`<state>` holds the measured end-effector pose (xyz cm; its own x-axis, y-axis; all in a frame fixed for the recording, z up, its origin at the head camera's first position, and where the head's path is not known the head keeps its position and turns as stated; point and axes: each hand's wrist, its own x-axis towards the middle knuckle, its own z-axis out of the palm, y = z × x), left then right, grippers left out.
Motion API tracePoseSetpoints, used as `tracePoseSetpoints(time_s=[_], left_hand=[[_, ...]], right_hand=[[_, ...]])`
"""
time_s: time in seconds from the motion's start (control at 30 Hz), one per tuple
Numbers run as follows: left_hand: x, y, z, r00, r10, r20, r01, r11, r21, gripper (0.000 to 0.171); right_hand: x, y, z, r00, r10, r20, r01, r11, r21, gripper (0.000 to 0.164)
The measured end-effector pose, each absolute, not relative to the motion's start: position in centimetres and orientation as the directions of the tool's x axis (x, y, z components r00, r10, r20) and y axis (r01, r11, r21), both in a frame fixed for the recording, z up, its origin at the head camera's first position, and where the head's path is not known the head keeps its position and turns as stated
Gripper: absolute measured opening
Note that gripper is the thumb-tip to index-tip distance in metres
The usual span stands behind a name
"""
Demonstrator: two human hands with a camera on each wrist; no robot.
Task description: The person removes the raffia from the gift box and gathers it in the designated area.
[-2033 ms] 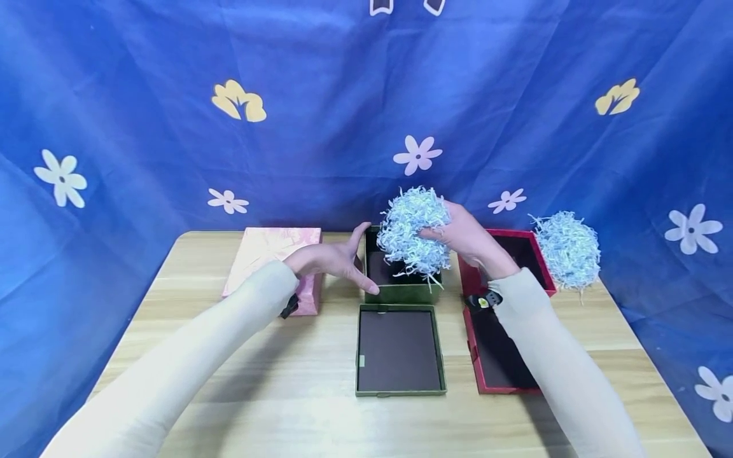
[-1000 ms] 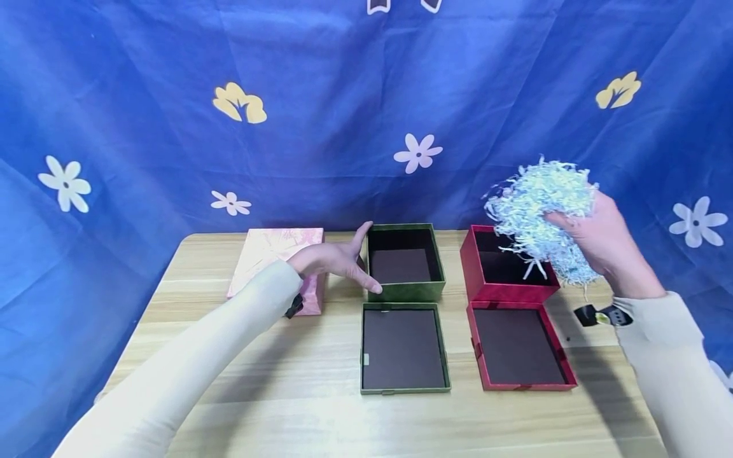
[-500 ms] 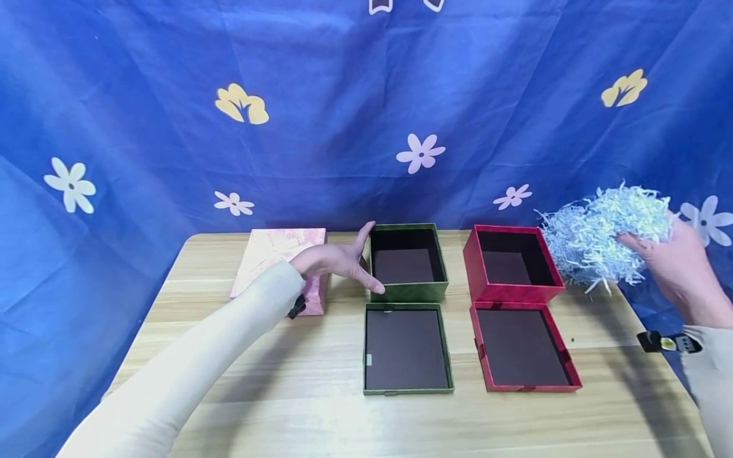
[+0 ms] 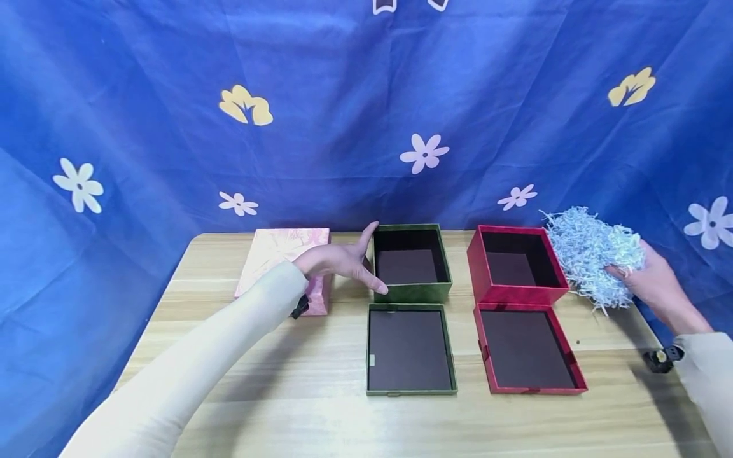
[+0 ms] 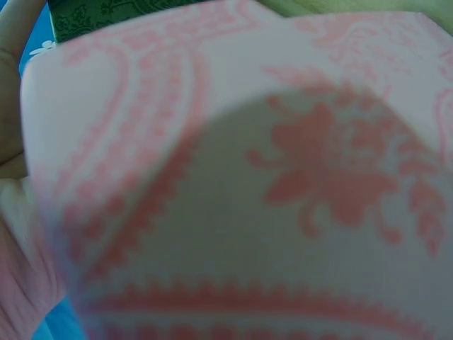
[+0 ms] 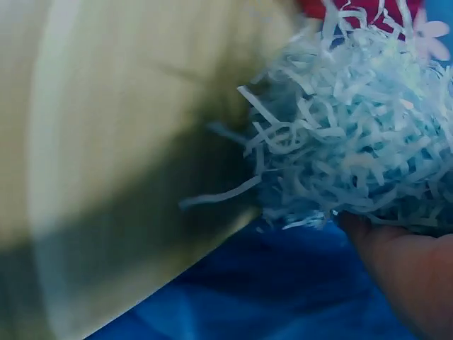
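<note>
My left hand [image 4: 346, 261] spreads at the left side of an open green box [image 4: 412, 293], a finger at its back corner and the thumb at its front corner. The box shows a dark, bare inside. At the table's right, my right hand [image 4: 653, 278] grips pale blue shredded paper [image 4: 621, 251], thumb on the near side; most of the fingers are hidden. More shredded paper [image 4: 572, 238] lies against it, right of the red box [image 4: 518, 294]. The right wrist view shows the paper strips [image 6: 354, 127] bunched above the thumb [image 6: 396, 255], by the table edge.
A pink patterned box [image 4: 280, 238], closed, stands under the left forearm and fills the left wrist view. The green lid [image 4: 409, 350] and the red lid [image 4: 527, 350] lie upturned in front of their boxes. A blue flowered cloth [image 4: 321, 127] hangs behind the table [image 4: 275, 407].
The right hand has carried its shredded paper from over the green box, past the red box, and down to the other paper at the table's right. The left hand has stayed put.
</note>
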<state>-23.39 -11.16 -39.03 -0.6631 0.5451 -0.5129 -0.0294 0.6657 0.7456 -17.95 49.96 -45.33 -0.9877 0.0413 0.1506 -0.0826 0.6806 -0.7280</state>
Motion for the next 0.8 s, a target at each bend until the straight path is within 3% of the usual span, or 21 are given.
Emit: tracePoseSetpoints(time_s=[0.23, 0.4, 0.5, 0.8], left_hand=[[-23.5, -11.2, -39.2, -0.661, 0.546, -0.514, -0.026, 0.668, 0.743, 0.158], [-23.7, -11.3, -39.2, -0.657, 0.552, -0.513, -0.029, 0.661, 0.750, 0.157], [-23.7, -11.5, -39.2, -0.657, 0.554, -0.511, -0.025, 0.662, 0.749, 0.157], [-23.2, -11.5, -39.2, -0.681, 0.564, -0.466, 0.000, 0.637, 0.771, 0.155]], right_hand=[[-18.4, 51.2, -47.9, -1.000, -0.024, 0.014, -0.027, 0.713, -0.701, 0.072], [-17.9, 51.5, -48.0, -0.986, 0.008, -0.165, 0.121, 0.712, -0.691, 0.102], [-17.6, 51.3, -47.8, -0.978, 0.032, -0.208, 0.168, 0.713, -0.680, 0.109], [-16.3, 50.1, -46.4, -0.995, 0.013, -0.095, 0.074, 0.727, -0.683, 0.108]])
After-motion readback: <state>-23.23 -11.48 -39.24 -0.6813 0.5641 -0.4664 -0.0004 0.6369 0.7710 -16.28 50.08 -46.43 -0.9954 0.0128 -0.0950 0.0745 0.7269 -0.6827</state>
